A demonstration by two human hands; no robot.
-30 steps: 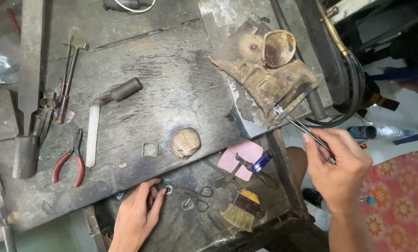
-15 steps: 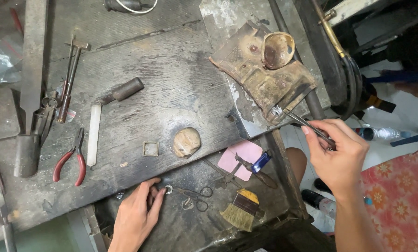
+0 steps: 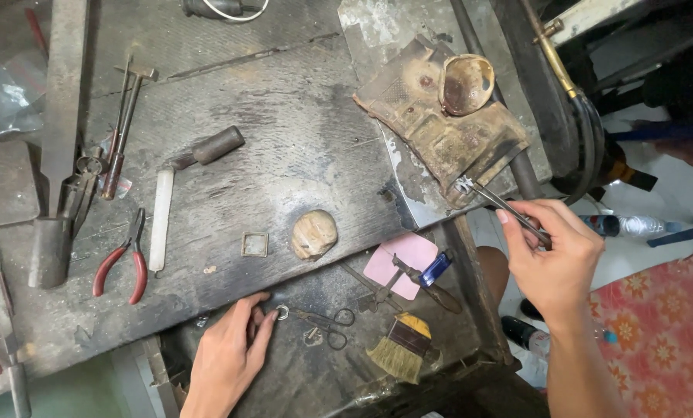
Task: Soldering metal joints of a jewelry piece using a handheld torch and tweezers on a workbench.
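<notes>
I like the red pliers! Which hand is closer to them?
Left. The left hand rests just right of and below the red pliers; the right hand is far across the bench.

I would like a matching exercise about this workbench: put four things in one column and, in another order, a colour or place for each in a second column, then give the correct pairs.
Things:
1. pliers
2. brush
3. tweezers
4. small ring

Descriptions:
A. held in the right hand, tips at the edge of the scorched pad
B. red handles, lying on the left part of the bench
C. at the fingertips of the left hand
D. yellow bristles, lying on the lower tray

Pairs: 1-B, 2-D, 3-A, 4-C
</notes>
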